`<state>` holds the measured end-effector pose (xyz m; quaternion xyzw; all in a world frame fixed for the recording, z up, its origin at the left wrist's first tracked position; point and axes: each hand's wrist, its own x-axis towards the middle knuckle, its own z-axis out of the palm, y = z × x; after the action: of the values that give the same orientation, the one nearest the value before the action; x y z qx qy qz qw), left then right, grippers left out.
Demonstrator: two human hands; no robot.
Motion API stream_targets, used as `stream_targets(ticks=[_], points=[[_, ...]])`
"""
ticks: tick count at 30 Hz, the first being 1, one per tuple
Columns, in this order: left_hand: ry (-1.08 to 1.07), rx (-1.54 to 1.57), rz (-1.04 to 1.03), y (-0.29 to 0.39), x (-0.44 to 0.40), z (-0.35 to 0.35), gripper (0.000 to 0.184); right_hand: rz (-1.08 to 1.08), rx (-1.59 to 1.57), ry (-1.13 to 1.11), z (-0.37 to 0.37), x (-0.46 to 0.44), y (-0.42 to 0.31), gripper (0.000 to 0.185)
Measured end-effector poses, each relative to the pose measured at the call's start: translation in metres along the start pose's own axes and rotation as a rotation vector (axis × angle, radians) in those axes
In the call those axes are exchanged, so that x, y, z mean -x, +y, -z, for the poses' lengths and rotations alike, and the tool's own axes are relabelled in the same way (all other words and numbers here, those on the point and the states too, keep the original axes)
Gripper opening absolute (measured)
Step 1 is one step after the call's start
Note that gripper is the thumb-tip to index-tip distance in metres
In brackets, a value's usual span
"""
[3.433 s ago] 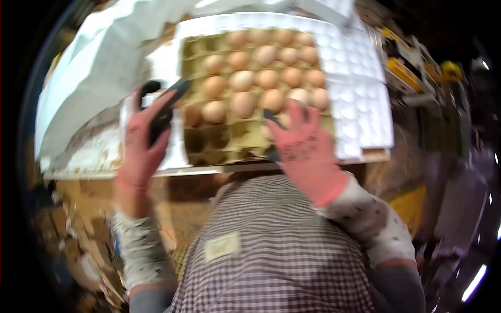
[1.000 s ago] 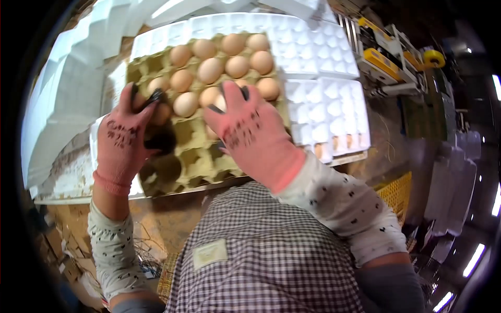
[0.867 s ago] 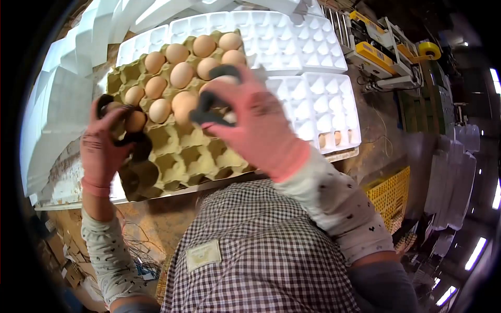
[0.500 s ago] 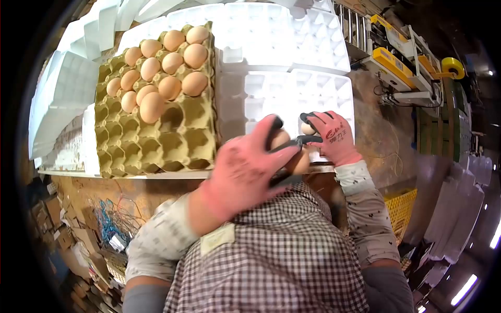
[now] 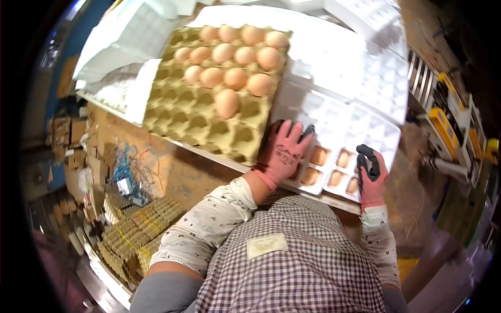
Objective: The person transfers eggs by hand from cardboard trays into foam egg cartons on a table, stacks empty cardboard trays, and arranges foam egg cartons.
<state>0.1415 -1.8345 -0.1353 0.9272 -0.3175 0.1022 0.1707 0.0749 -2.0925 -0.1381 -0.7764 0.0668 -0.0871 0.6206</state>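
My left hand [image 5: 286, 151], in a pink glove with dark fingertips, lies over the near left part of a white tray [image 5: 327, 112], beside the pulp tray. Its fingers are apart; what lies under the palm is hidden. Brown eggs [image 5: 319, 155] sit in the near pockets of the white trays. My right hand [image 5: 371, 169], gloved alike, is at the right edge of the white trays with its fingers curled and nothing visible in them. The yellowish pulp tray [image 5: 195, 122] holds several brown eggs [image 5: 223, 53] in its far rows and a single egg [image 5: 227, 103] nearer.
Tall white foam trays [image 5: 125, 44] stand at the far left, another [image 5: 365, 18] at the back. A yellow and white machine [image 5: 443, 128] is at the right. Below the table's left side are stacked pulp trays [image 5: 138, 229], blue string [image 5: 125, 169] and cardboard boxes [image 5: 68, 130].
Both hands came from the pulp tray to the white trays, carrying eggs. More eggs now lie in the near white pockets, fewer in the pulp tray. The view has turned.
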Motion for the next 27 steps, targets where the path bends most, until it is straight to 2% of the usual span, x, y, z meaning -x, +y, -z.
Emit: stream_targets(ticks=[2,4,6,7,8,9,10,11,12,13,14,15,16,17,18,21,24,25,27], points=[[-0.183,0.016,0.044,-0.005,0.004,0.003,0.037,0.063,-0.032,-0.074,-0.021,-0.017,-0.025,0.039],[-0.109,-0.076,-0.067,-0.004,0.015,-0.01,0.038,0.212,0.026,-0.115,-0.052,-0.037,-0.069,0.043],[-0.061,0.343,-0.037,0.008,0.019,0.009,0.038,0.343,0.237,-0.308,-0.086,-0.064,-0.121,0.047],[-0.267,0.293,-0.276,0.005,0.01,0.062,0.032,0.424,0.341,-0.433,-0.107,-0.079,-0.147,0.049],[-0.354,0.549,-0.458,-0.002,0.004,0.101,0.028,0.391,0.429,-0.498,-0.131,-0.083,-0.179,0.062],[-0.619,0.664,-0.657,-0.021,0.009,0.125,0.033,0.428,0.566,-0.52,-0.159,-0.088,-0.187,0.074],[-0.598,0.666,-0.685,-0.044,0.01,0.161,0.037,0.505,0.815,-0.477,-0.185,-0.086,-0.191,0.077],[-0.47,0.703,-0.565,-0.068,-0.003,0.195,0.039,0.521,0.995,-0.488,-0.204,-0.086,-0.194,0.074],[-0.519,0.822,-0.454,-0.098,-0.023,0.221,0.038,0.534,1.177,-0.498,-0.218,-0.088,-0.194,0.072],[-0.303,0.65,-0.403,-0.127,-0.035,0.239,0.037,0.671,1.303,-0.384,-0.228,-0.09,-0.185,0.065],[-0.183,0.246,-0.23,-0.155,-0.035,0.244,0.036,0.683,1.065,-0.486,-0.225,-0.093,-0.193,0.064],[-0.095,0.014,-0.146,-0.178,-0.035,0.231,0.05,0.442,0.733,-0.534,-0.218,-0.092,-0.19,0.067],[-0.143,-0.088,-0.106,-0.197,-0.036,0.221,0.057,0.201,0.399,-0.554,-0.208,-0.091,-0.186,0.071],[-0.138,-0.069,-0.16,-0.212,-0.035,0.208,0.058,0.045,0.093,-0.465,-0.198,-0.092,-0.187,0.074],[-0.127,-0.052,-0.213,-0.223,-0.035,0.199,0.06,-0.105,-0.114,-0.329,-0.192,-0.095,-0.202,0.064],[-0.216,0.148,-0.165,-0.245,-0.039,0.202,0.056,0.04,0.515,-0.355,-0.176,-0.108,-0.204,0.053],[-0.049,1.462,0.419,-0.254,-0.043,0.207,0.042,0.241,1.193,-0.3,-0.198,-0.107,-0.195,0.053],[-0.119,1.448,0.284,-0.268,-0.048,0.203,0.039,0.273,1.237,-0.311,-0.199,-0.111,-0.197,0.052],[-0.216,0.995,0.047,-0.27,-0.051,0.199,0.039,0.117,1.065,-0.303,-0.205,-0.111,-0.208,0.055]])
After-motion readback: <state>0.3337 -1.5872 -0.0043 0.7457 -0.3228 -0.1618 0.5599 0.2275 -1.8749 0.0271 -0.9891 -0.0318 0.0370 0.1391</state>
